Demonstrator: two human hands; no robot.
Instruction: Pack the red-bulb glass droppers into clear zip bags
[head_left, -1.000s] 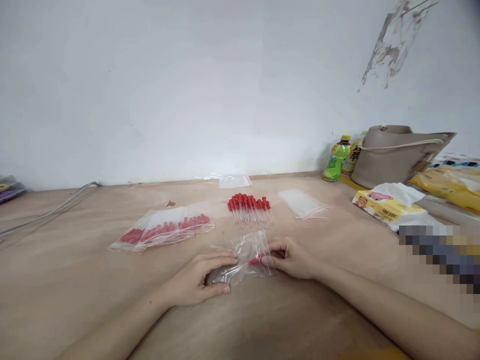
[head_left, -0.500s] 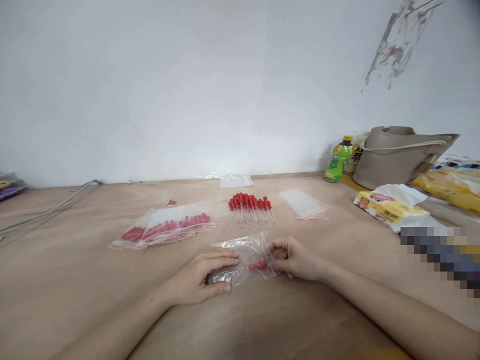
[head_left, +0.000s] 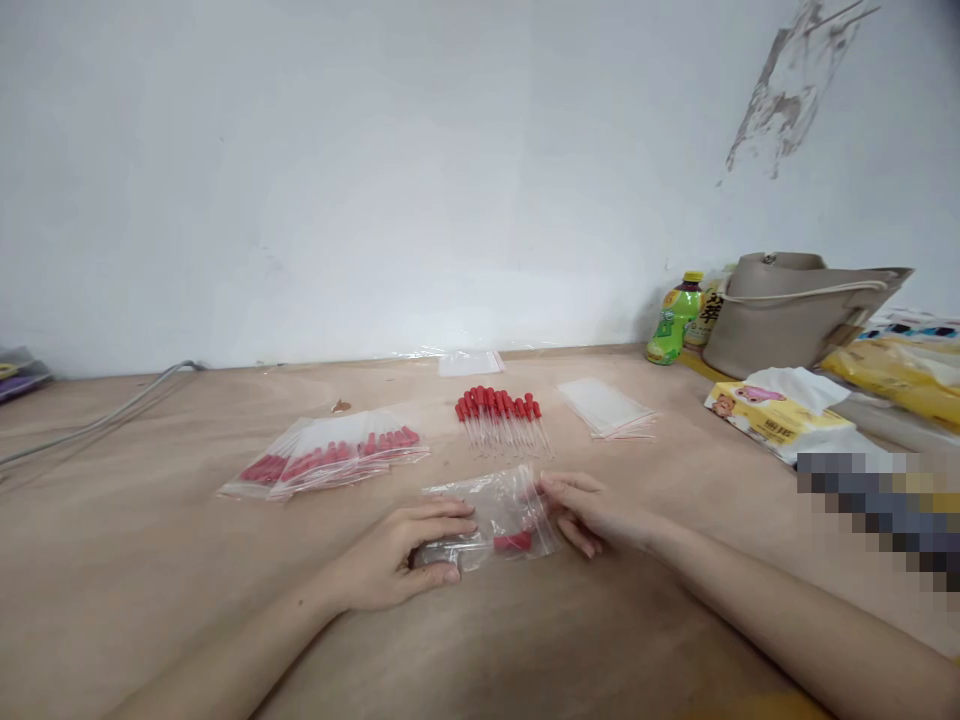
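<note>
A clear zip bag (head_left: 491,500) lies flat on the brown table in front of me. Inside it is a dropper (head_left: 512,541) with a red rubber bulb and a thin clear tube pointing left. My left hand (head_left: 409,550) is open, its fingers lying on the bag's left end and the thumb spread along the near edge. At the bag's right, red-lined mouth is my right hand (head_left: 592,515), open with its fingers apart and the fingertips at the edge. Just beyond the bag lies a pile of loose red droppers (head_left: 499,405).
Filled bags of red droppers (head_left: 330,455) overlap at left. Flat zip bags (head_left: 606,407) are stacked right of the pile, and another bag (head_left: 471,364) lies by the wall. Farther right are a tissue pack (head_left: 780,410), a green bottle (head_left: 675,320) and a grey handbag (head_left: 787,320).
My right hand has let go of the dropper and opened at the bag's mouth. The dropper now lies deeper in the bag, its bulb more level. My left hand stays put.
</note>
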